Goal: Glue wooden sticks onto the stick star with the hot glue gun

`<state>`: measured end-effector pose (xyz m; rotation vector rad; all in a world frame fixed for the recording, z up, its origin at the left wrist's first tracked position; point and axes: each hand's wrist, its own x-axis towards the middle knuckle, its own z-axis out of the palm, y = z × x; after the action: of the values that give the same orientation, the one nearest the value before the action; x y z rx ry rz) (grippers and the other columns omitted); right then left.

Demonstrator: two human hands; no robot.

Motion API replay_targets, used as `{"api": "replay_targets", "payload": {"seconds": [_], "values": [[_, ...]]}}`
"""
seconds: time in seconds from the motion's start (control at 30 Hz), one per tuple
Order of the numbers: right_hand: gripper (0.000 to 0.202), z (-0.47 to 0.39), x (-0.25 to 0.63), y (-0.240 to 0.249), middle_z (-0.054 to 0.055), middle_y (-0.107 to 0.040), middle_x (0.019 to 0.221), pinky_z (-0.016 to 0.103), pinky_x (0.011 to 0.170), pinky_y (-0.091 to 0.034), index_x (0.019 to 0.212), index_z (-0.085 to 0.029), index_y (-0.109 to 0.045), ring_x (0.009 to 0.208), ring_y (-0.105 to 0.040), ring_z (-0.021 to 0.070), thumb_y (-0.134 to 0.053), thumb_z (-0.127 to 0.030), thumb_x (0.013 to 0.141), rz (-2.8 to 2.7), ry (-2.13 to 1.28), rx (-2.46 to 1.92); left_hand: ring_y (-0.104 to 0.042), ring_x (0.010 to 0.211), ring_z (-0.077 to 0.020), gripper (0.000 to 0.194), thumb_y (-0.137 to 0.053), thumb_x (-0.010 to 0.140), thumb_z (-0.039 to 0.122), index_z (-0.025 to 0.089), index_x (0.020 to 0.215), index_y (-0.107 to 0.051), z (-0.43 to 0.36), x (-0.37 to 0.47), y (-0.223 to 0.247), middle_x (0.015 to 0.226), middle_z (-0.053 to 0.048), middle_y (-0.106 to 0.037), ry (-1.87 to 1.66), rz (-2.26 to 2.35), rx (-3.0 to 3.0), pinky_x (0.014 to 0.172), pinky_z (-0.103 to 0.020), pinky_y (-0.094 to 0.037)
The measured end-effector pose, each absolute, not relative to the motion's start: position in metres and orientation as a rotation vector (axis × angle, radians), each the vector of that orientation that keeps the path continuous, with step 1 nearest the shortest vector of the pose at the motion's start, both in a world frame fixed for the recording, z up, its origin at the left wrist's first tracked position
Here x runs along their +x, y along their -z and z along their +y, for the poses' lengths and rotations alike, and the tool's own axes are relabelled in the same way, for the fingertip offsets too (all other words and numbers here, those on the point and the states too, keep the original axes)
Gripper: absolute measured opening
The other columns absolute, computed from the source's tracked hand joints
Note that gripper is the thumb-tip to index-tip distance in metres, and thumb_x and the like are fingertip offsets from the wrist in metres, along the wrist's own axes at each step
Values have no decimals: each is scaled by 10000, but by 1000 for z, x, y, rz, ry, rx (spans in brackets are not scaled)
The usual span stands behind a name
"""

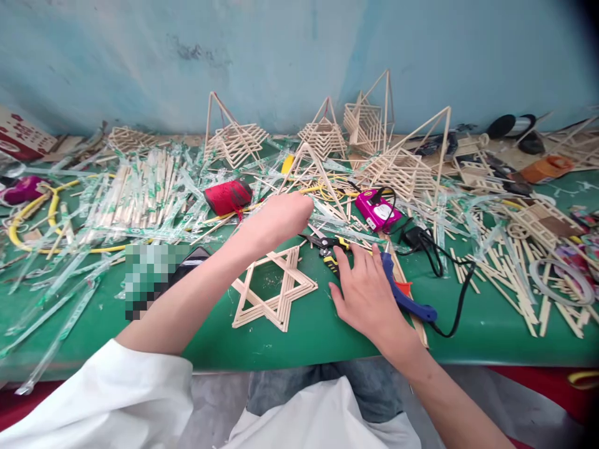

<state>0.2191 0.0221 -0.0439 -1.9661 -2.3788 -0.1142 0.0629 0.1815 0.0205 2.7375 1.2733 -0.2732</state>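
A six-pointed star frame of stacked wooden sticks [306, 288] lies flat on the green table in front of me. My left hand [287, 215] reaches out beyond the star with its fingers curled closed; whatever is in them is hidden. My right hand [365, 290] rests palm down with fingers spread, right of the star. By its fingertips are yellow-and-black pliers [331, 259], and I cannot tell whether they touch. A blue glue gun [414, 305] with an orange trigger lies just to the right of that hand.
Hanging-frame stick lanterns [236, 146] stand along the wall. Wrapped chopsticks [145, 187] are heaped at left, loose sticks [519, 280] at right. A red thread spool [229, 196], a magenta box [378, 211], black cables [437, 249] and a dark phone-like object [189, 265] lie around.
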Motion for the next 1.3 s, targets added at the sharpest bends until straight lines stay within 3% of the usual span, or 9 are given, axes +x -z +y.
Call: {"api": "replay_targets", "payload": {"seconds": [0.1, 0.23, 0.57, 0.73, 0.83, 1.0, 1.1, 1.17, 1.3], "values": [[626, 26, 219, 46, 314, -495, 1457, 587, 1224, -230, 1482, -33, -460, 1393, -470, 429, -579, -304, 930, -2346, 107, -2004, -700, 825, -262, 278, -510, 841, 103, 143, 974, -751, 184, 73, -21, 831, -135, -708, 313, 1271, 2756, 694, -310, -447], [645, 37, 223, 47, 302, -560, 1384, 594, 1216, -206, 1496, -22, -436, 1321, -523, 421, -557, -324, 939, -2389, 53, -2031, -708, 846, -274, 265, -515, 865, 172, 138, 971, -755, 183, 72, -30, 829, -142, -707, 346, 1331, 2763, 686, -309, -446], [677, 49, 225, 41, 252, -645, 1080, 491, 950, -443, 1411, -2, -512, 1005, -598, 372, -665, -351, 851, -2421, 68, -2009, -689, 781, -276, 296, -467, 867, 184, 130, 904, -756, 183, 61, -41, 806, -155, -697, 444, 1381, 2742, 595, -314, -377], [626, 30, 222, 34, 259, -617, 1235, 534, 1090, -375, 1420, -22, -503, 1151, -560, 378, -658, -311, 887, -2391, 144, -1930, -686, 771, -241, 283, -485, 831, 140, 149, 919, -754, 188, 70, -27, 752, -120, -683, 503, 1332, 2733, 601, -290, -391], [476, 1, 226, 25, 232, -601, 1276, 514, 1055, -420, 1340, -61, -554, 1172, -547, 366, -626, -284, 926, -2239, 261, -1772, -691, 788, -229, 265, -500, 834, 143, 151, 913, -753, 192, 71, -25, 753, -107, -685, 511, 1303, 2754, 613, -278, -403], [344, -40, 253, 33, 198, -617, 1154, 442, 877, -507, 1235, -94, -573, 1024, -577, 313, -621, -235, 925, -1993, 280, -1797, -707, 883, -251, 226, -535, 887, 175, 177, 893, -760, 180, 77, -29, 886, -107, -736, 520, 1068, 2848, 664, -299, -429], [338, -48, 271, 46, 204, -644, 1149, 447, 850, -513, 1259, -84, -548, 1026, -601, 326, -574, -222, 952, -1966, 258, -1946, -712, 968, -259, 163, -637, 905, 246, 211, 1014, -753, 158, 88, -26, 1015, -92, -754, 538, 827, 2901, 688, -300, -445], [331, -50, 280, 52, 195, -671, 1140, 438, 836, -515, 1271, -82, -535, 1019, -625, 318, -543, -223, 971, -2006, 215, -1955, -719, 973, -272, 258, -722, 868, 249, 176, 1115, -717, 145, 95, -21, 1057, -112, -751, 548, 703, 2956, 677, -308, -453], [478, -53, 292, 56, 205, -687, 1166, 464, 873, -519, 1359, -49, -480, 1056, -638, 330, -560, -333, 982, -2103, 140, -1927, -729, 939, -281, 303, -769, 845, 277, 131, 1103, -706, 139, 101, -14, 1059, -126, -744, 564, 630, 3002, 631, -323, -452]]}}
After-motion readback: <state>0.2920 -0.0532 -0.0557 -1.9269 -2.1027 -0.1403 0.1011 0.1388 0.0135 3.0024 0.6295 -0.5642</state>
